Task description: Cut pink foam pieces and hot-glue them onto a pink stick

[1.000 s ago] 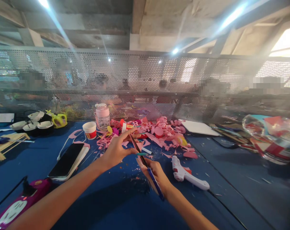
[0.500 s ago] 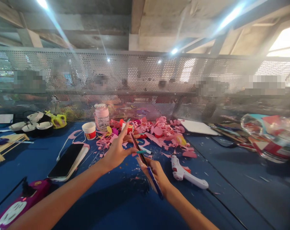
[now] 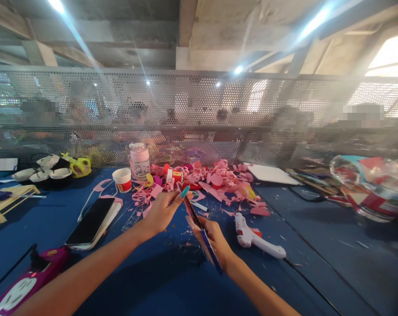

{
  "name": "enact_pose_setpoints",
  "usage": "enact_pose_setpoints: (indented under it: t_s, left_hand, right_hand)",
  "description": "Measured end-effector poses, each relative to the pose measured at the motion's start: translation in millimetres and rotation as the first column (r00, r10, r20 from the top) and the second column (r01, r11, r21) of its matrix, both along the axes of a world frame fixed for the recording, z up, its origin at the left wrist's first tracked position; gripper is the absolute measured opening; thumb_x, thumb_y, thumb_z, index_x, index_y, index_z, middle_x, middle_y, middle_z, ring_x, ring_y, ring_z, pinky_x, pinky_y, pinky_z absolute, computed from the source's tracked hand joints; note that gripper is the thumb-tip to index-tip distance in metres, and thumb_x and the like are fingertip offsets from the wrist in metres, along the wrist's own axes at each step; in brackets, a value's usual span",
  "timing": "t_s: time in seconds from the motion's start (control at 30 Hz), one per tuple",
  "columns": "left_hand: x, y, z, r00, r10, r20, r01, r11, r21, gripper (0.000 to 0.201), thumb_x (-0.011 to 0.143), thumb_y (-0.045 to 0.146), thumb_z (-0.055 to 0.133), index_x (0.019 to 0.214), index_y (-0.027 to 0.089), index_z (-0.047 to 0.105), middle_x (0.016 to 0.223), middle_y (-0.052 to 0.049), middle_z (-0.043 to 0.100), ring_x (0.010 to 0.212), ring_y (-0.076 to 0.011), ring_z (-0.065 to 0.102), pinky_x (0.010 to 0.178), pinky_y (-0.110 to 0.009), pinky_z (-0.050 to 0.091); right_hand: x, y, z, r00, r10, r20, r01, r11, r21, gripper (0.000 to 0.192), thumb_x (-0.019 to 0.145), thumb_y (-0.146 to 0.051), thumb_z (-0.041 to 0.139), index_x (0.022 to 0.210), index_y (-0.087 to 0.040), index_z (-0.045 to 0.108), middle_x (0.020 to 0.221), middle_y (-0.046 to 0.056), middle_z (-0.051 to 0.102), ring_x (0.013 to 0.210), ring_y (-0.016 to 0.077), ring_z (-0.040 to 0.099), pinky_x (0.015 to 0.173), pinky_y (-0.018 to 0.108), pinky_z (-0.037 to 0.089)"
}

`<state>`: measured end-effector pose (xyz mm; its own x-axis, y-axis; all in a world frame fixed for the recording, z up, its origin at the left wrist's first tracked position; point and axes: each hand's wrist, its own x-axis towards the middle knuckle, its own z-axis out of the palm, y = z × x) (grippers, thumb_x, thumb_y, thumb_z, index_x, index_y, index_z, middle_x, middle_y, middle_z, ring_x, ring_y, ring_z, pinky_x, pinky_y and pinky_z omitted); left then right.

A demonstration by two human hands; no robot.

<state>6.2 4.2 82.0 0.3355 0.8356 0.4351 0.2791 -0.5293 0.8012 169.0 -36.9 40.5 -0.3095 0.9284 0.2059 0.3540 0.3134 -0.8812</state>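
Note:
My right hand [image 3: 215, 239] is wrapped around a pair of scissors [image 3: 208, 245] with dark blue handles. Their dark blades slant up and left above the table. At the blade tips, my left hand [image 3: 164, 208] is closed in a pinch, its long teal thumbnail pointing up. A thin pinkish edge shows along the blades there, but what the left fingers hold is too small to make out. Just beyond both hands lies a heap of pink scraps [image 3: 218, 180]. A small red and white cup [image 3: 175, 175] rests on its side among the scraps.
A white glue gun [image 3: 258, 239] lies right of my hands, its cord trailing forward. Leftward are a phone [image 3: 91, 221], a paper cup [image 3: 122, 180], a pink-lidded jar [image 3: 139, 161] and a purple power strip [image 3: 37, 272]. A perforated metal screen [image 3: 199, 114] stands behind the blue table.
The fingers of my left hand, raised and spread before, have folded down into a pinch at the blade tips. My right hand and the scissors stay nearly in place.

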Motion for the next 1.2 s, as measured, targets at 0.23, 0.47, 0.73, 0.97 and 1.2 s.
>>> enact_pose_setpoints:
  t_s: [0.23, 0.47, 0.73, 0.97, 1.2]
  left_hand:
    - [3.8, -4.6, 0.3, 0.992, 0.067, -0.108, -0.063, 0.997, 0.042, 0.045, 0.084, 0.047, 0.035, 0.075, 0.014, 0.064, 0.063, -0.001, 0.061, 0.064, -0.0145, 0.056, 0.064, -0.023, 0.044]
    - [3.6, -9.3, -4.9, 0.940, 0.305, -0.151, -0.251, 0.921, 0.299, 0.026, 0.086, 0.036, 0.037, 0.090, 0.016, 0.053, 0.081, -0.006, 0.058, 0.079, -0.0197, 0.055, 0.072, -0.032, 0.043]
    - [1.1, -5.6, -10.4, 0.893, 0.402, -0.203, -0.234, 0.799, 0.553, 0.018, 0.087, 0.026, 0.035, 0.073, 0.018, 0.045, 0.074, -0.004, 0.050, 0.076, -0.0190, 0.046, 0.073, -0.033, 0.040]
    - [5.1, -10.3, -9.4, 0.941, 0.293, -0.171, -0.223, 0.914, 0.340, 0.026, 0.089, 0.028, 0.030, 0.072, 0.017, 0.046, 0.062, 0.000, 0.050, 0.057, -0.0130, 0.045, 0.055, -0.024, 0.034]
    - [8.9, -13.2, -14.2, 0.952, 0.279, -0.127, -0.247, 0.944, 0.219, 0.033, 0.087, 0.033, 0.031, 0.060, 0.018, 0.039, 0.051, 0.003, 0.040, 0.047, -0.0101, 0.035, 0.046, -0.023, 0.025]
  right_hand:
    - [0.9, 0.3, 0.4, 0.994, -0.043, 0.098, 0.034, 0.996, 0.085, 0.036, 0.078, -0.047, 0.040, 0.069, -0.014, 0.049, 0.053, -0.005, 0.031, 0.048, 0.0075, 0.028, 0.042, 0.020, 0.021]
    - [-0.7, 1.5, -0.8, 0.997, -0.045, 0.064, 0.041, 0.997, 0.071, 0.033, 0.077, -0.046, 0.044, 0.067, -0.014, 0.048, 0.055, -0.003, 0.035, 0.049, 0.0079, 0.029, 0.043, 0.021, 0.024]
    - [-3.1, -2.2, 2.5, 0.999, -0.039, 0.030, 0.037, 0.998, 0.059, 0.038, 0.077, -0.051, 0.040, 0.064, -0.016, 0.044, 0.055, -0.004, 0.033, 0.049, 0.0081, 0.032, 0.044, 0.021, 0.027]
    - [-6.7, -3.4, 1.1, 0.996, -0.044, 0.078, 0.041, 0.998, 0.049, 0.037, 0.078, -0.050, 0.040, 0.063, -0.017, 0.042, 0.054, -0.005, 0.031, 0.047, 0.0071, 0.028, 0.042, 0.021, 0.022]
    - [-8.4, -3.6, -3.1, 0.990, -0.085, 0.116, 0.073, 0.991, 0.111, 0.032, 0.079, -0.044, 0.041, 0.063, -0.016, 0.044, 0.054, -0.004, 0.032, 0.049, 0.0076, 0.028, 0.043, 0.021, 0.021]
